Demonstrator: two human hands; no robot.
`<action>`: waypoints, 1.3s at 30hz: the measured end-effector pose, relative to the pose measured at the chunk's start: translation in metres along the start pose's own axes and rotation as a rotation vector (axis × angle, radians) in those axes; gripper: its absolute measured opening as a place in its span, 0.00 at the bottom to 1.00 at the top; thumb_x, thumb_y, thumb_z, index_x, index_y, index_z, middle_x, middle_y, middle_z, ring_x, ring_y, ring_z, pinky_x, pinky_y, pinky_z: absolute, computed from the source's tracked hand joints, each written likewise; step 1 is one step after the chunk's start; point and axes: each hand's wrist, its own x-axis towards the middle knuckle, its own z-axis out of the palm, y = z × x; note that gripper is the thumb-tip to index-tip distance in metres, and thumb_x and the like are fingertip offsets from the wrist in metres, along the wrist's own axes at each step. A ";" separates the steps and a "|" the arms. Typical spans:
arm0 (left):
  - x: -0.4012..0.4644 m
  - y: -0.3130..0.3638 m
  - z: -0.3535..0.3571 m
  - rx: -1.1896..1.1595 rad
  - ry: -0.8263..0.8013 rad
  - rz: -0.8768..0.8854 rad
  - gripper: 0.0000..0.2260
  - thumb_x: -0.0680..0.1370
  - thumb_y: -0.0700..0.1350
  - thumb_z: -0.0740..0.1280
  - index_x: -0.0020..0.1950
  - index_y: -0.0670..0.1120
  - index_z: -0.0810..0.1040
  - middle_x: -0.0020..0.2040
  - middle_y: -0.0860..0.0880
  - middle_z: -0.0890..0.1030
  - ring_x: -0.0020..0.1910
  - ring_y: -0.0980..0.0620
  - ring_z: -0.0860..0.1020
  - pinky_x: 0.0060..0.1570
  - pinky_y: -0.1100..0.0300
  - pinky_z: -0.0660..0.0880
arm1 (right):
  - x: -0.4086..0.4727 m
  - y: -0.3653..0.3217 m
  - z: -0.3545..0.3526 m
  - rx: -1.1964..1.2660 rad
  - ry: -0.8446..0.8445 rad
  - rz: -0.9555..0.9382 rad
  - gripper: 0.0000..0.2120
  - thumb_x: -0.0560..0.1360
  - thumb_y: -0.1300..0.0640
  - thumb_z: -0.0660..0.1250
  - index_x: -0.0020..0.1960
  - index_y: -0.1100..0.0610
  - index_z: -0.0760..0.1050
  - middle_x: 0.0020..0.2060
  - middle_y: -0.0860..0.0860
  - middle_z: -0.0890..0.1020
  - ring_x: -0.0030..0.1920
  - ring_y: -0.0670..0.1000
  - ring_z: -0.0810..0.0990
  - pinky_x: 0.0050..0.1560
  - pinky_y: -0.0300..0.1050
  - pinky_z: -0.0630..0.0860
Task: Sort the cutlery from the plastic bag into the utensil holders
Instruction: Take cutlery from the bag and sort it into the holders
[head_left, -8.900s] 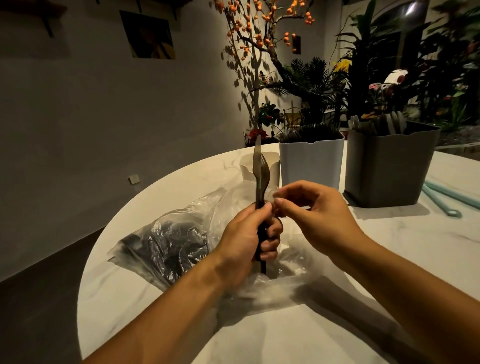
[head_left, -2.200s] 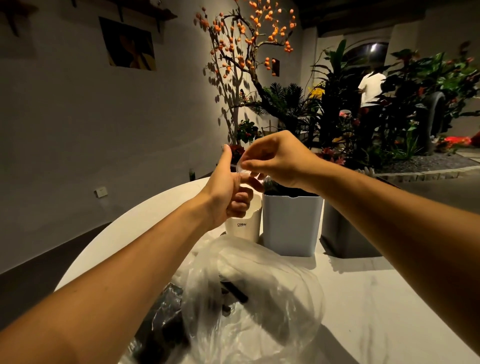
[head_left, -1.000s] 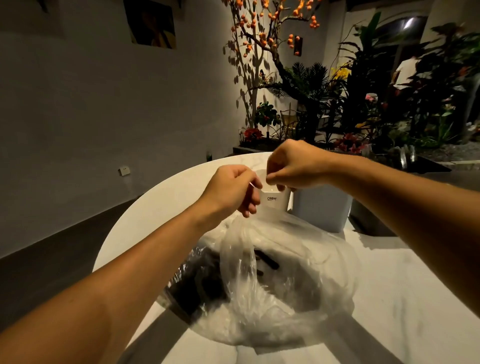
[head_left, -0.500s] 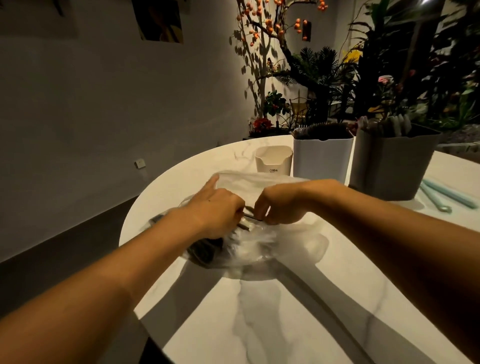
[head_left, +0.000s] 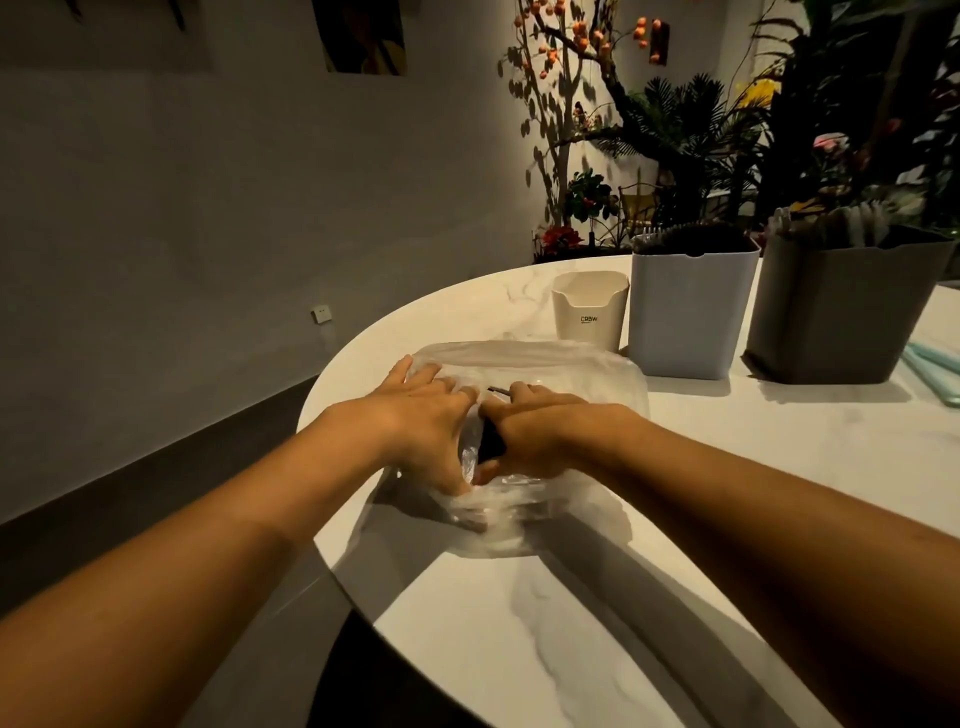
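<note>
A clear plastic bag lies flat on the round white marble table. My left hand lies spread on the bag with straight fingers, pressing it down. My right hand grips a black-handled piece of cutlery at the bag's mouth; its thin metal end pokes out past my fingers. Behind the bag stand three utensil holders: a small cream one, a white one with dark cutlery inside, and a grey one with pale cutlery inside.
Light-blue utensils lie on the table right of the grey holder. The table's curved edge runs close on the left of my left hand. Plants and a tree with orange fruit stand behind the table.
Both hands came down from the cream holder onto the bag. The bag, puffed up a second ago, is now flattened. My left hand has spread open and my right now grips a black handle.
</note>
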 end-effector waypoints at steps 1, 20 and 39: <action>0.000 -0.002 0.003 -0.017 0.007 0.000 0.48 0.70 0.66 0.72 0.82 0.54 0.49 0.82 0.49 0.53 0.81 0.43 0.44 0.77 0.41 0.36 | -0.003 0.000 -0.001 0.013 0.015 -0.023 0.33 0.77 0.38 0.64 0.76 0.49 0.59 0.67 0.54 0.71 0.61 0.55 0.71 0.62 0.49 0.69; 0.048 0.043 0.011 -0.148 0.377 0.010 0.28 0.78 0.66 0.63 0.74 0.55 0.67 0.73 0.52 0.71 0.75 0.51 0.64 0.75 0.42 0.31 | -0.055 0.061 -0.006 0.147 0.310 0.092 0.08 0.80 0.59 0.63 0.55 0.53 0.79 0.44 0.50 0.81 0.44 0.51 0.77 0.48 0.46 0.79; 0.068 0.063 0.013 -0.220 0.548 0.122 0.29 0.72 0.67 0.70 0.66 0.54 0.65 0.57 0.54 0.82 0.62 0.52 0.77 0.78 0.45 0.39 | -0.062 0.068 0.008 0.534 0.593 0.088 0.15 0.76 0.61 0.70 0.61 0.52 0.81 0.51 0.50 0.85 0.44 0.47 0.84 0.48 0.38 0.80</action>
